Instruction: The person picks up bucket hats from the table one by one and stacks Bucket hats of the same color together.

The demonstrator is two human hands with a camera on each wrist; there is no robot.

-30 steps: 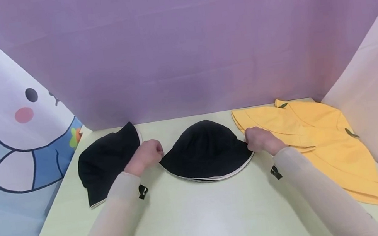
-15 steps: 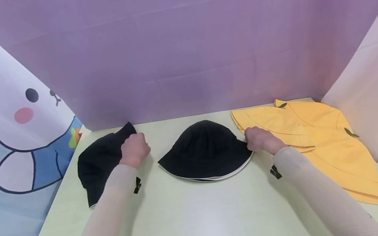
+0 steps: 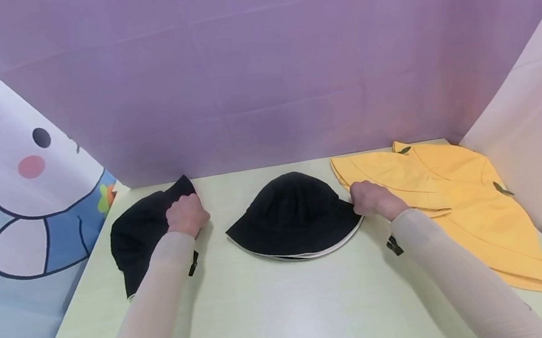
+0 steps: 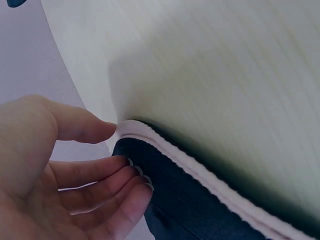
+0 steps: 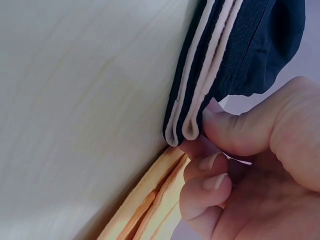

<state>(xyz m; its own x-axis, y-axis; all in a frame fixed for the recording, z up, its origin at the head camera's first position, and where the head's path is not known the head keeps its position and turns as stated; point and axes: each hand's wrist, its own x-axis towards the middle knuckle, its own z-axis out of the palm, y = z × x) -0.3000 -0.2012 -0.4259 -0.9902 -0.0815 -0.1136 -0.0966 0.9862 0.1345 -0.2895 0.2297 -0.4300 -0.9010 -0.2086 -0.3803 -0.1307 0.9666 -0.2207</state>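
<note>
Mid-table lies a folded black bucket hat with pale trim along its brim. My right hand pinches that hat's right brim corner, thumb against the dark cloth and fingers curled below it in the right wrist view. To the left rests a second black bucket hat, partly covered by my left hand. In the left wrist view, the thumb is right at the corner of this hat's pale-edged brim. The other fingertips overlap the dark cloth, and a gap separates them from the thumb.
Yellow bucket hats with small green leaf tabs overlap each other at the right, just beside my right hand. A purple cloth rises behind the pale table. Printed cloths stand at both sides.
My left hand has let go of the middle hat's left brim corner and moved left to the other black hat. My right hand stays at the middle hat.
</note>
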